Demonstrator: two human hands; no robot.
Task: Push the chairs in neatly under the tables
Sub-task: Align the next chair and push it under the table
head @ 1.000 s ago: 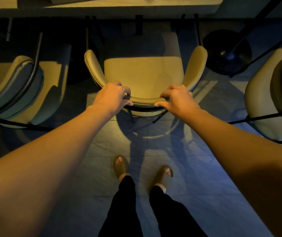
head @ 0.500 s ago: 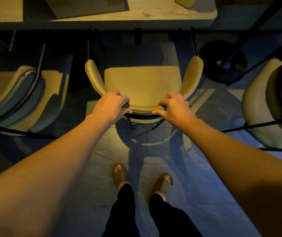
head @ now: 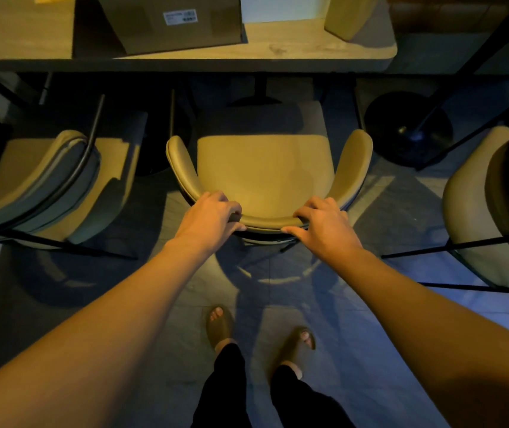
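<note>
Tan chair (head: 262,168), backrest gripped by both hands, faces table (head: 277,52) bearing box (head: 160,23).

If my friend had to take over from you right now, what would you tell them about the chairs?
Left hand and right hand: both grip the top of the middle chair's backrest.
Where things are: that chair faces the table. The front of its seat is in the table's shadow, but most of the seat is out in the open. A cardboard box sits on the table.
Done: the chair is lined up with the table.
Left: push it further in. The left chair sits at an angle and the right chair is well out, so both probably need tidying next.
</note>
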